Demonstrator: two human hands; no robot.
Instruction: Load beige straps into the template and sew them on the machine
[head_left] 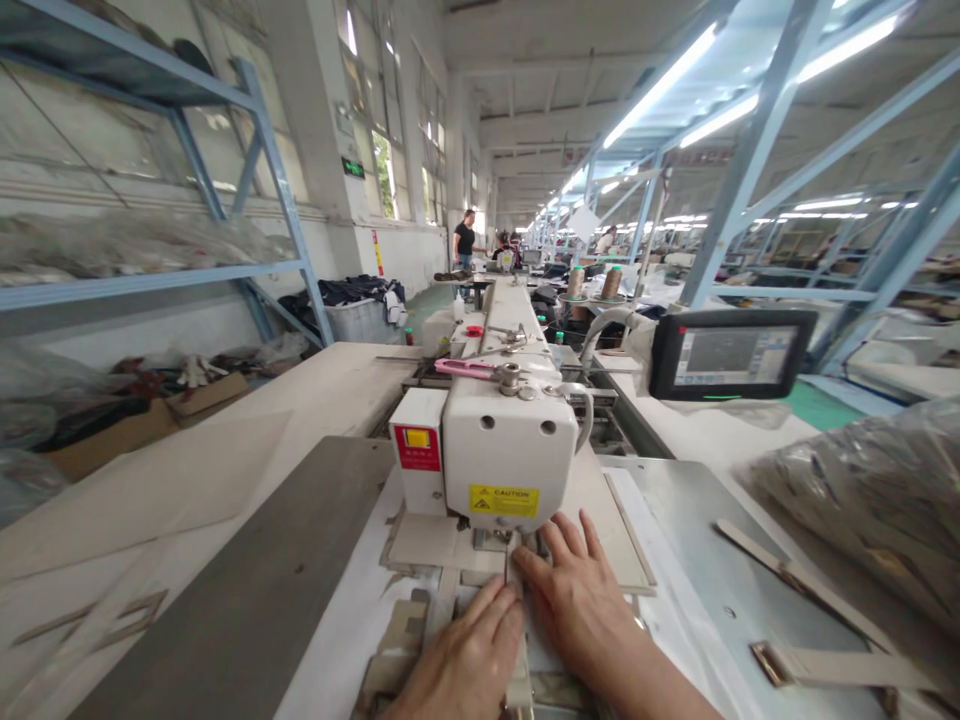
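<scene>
A white sewing machine head [506, 455] with a yellow caution label stands directly in front of me. Beneath its needle area lies a flat beige template board [427, 540], and a narrow beige strip [514, 570] runs from there toward me. My left hand [476, 640] lies palm down on the near part of this strip, fingers stretched forward and close together, its thumb hidden. My right hand [574, 590] rests flat with fingers spread, its thumb and index finger beside the strip near the needle and the others on the board.
A control screen [735, 355] stands at the right. Beige straps with metal buckles [772, 665] lie on the grey metal plate [720, 540], near a plastic-wrapped bundle [877, 500]. Pink-handled snips [465, 368] sit atop the machine. Blue shelving [274, 170] is at left; a person [464, 240] stands far off.
</scene>
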